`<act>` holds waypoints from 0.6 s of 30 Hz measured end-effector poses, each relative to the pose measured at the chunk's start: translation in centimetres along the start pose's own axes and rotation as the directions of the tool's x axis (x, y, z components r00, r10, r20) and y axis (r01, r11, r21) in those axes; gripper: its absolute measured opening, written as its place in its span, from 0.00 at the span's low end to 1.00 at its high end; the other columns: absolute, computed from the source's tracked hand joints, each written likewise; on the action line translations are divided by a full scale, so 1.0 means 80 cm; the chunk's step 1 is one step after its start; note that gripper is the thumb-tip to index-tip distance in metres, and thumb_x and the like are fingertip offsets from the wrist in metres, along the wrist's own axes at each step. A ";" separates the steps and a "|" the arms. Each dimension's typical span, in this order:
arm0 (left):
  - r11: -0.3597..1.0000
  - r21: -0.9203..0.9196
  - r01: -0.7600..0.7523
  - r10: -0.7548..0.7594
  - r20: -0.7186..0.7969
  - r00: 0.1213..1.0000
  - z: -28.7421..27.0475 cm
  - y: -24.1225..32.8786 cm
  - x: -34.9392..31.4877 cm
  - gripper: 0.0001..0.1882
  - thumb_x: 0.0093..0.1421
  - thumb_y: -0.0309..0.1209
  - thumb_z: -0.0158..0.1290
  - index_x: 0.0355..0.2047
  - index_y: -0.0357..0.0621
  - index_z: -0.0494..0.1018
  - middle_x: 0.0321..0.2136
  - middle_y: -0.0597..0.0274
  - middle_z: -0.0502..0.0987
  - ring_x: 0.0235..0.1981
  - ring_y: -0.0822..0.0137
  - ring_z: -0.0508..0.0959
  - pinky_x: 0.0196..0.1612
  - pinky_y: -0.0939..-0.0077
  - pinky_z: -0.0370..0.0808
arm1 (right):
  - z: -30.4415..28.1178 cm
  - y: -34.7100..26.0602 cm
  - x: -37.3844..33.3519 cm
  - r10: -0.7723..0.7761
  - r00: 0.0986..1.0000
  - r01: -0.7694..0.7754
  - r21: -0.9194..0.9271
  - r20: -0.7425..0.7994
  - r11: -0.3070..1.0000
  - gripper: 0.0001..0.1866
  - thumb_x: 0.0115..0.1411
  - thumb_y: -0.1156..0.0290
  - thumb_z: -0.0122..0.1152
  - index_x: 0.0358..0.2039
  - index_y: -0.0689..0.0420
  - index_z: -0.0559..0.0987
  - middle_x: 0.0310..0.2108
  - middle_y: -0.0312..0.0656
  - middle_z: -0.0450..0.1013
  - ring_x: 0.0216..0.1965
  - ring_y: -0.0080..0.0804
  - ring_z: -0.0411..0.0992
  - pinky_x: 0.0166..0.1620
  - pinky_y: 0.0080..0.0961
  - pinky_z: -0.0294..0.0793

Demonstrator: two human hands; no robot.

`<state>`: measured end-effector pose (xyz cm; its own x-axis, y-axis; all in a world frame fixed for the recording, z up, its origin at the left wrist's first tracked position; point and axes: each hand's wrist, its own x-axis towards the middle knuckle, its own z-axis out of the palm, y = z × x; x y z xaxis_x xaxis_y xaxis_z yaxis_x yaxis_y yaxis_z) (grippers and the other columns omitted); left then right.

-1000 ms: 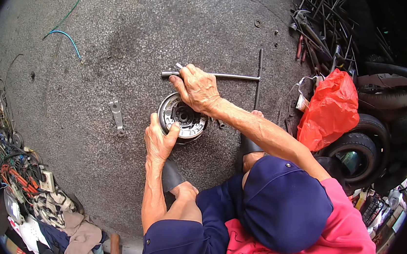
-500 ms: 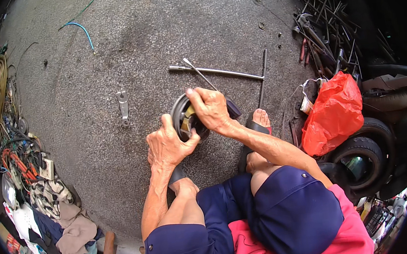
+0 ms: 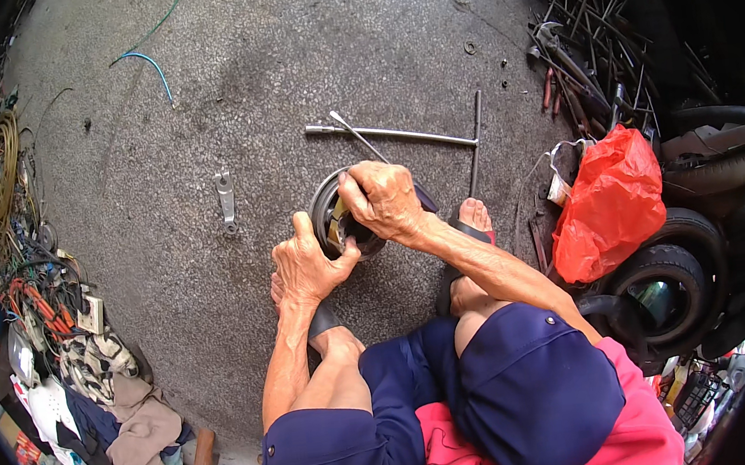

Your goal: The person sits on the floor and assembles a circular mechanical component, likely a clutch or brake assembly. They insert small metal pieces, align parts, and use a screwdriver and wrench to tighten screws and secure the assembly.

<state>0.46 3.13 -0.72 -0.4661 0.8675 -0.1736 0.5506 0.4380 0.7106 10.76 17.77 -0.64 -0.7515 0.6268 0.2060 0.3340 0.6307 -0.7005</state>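
Note:
Between my feet, both hands are on a round, drum-like metal part (image 3: 327, 203) with a grey rim and yellowish pieces inside; it looks like a brake drum. My left hand (image 3: 306, 264) grips its near left side, with the thumb at the opening and the forefinger along the outside. Over the right part of the rim curls my right hand (image 3: 382, 201), its fingers hiding much of the inside. Just beyond lies a screwdriver (image 3: 360, 137), its dark handle partly behind my right hand. A T-handle socket wrench (image 3: 399, 136) rests across the floor past it.
A silver metal lever (image 3: 226, 203) lies left of my hands. Farther off is a blue hose (image 3: 156, 72). On the right are a red plastic bag (image 3: 610, 206), tires (image 3: 664, 281) and heaped hand tools (image 3: 573, 65). Cables (image 3: 1, 178) and rags (image 3: 145, 429) line the left.
My right hand has curled further over the rim and into the drum-like part, covering more of the yellowish pieces. My left hand keeps its hold. The view has shifted slightly.

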 end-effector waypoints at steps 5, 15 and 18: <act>0.989 -0.131 0.068 -0.053 0.114 0.992 -0.013 0.018 0.002 0.28 0.48 0.42 0.63 0.39 0.35 0.64 0.24 0.41 0.78 0.26 0.41 0.81 0.30 0.52 0.77 | -0.034 -0.011 0.008 0.158 0.980 -0.157 -0.016 0.120 0.987 0.14 0.61 0.66 0.65 0.23 0.62 0.81 0.16 0.45 0.73 0.15 0.32 0.72 0.18 0.31 0.67; 0.810 -0.561 0.172 -0.031 0.253 0.967 -0.029 0.046 0.015 0.26 0.50 0.44 0.60 0.38 0.34 0.65 0.24 0.49 0.77 0.25 0.56 0.78 0.33 0.62 0.74 | -0.104 -0.028 0.040 0.085 0.974 -0.118 -0.152 -0.211 0.981 0.12 0.61 0.71 0.67 0.20 0.58 0.81 0.15 0.33 0.73 0.15 0.14 0.64 0.17 0.17 0.60; 0.671 -0.624 0.399 -0.168 0.397 0.902 -0.028 0.025 -0.010 0.26 0.51 0.45 0.57 0.40 0.34 0.69 0.36 0.54 0.77 0.38 0.69 0.75 0.42 0.68 0.73 | -0.178 -0.022 0.085 0.048 0.822 -0.094 -0.052 -0.567 0.994 0.13 0.63 0.69 0.64 0.21 0.58 0.80 0.16 0.35 0.74 0.15 0.17 0.68 0.18 0.18 0.64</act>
<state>0.38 2.79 2.32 -0.2384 0.8027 -0.5466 -0.2488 0.4936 0.8334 13.15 27.45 11.75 -0.2788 0.8052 0.5235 0.4321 0.5919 -0.6804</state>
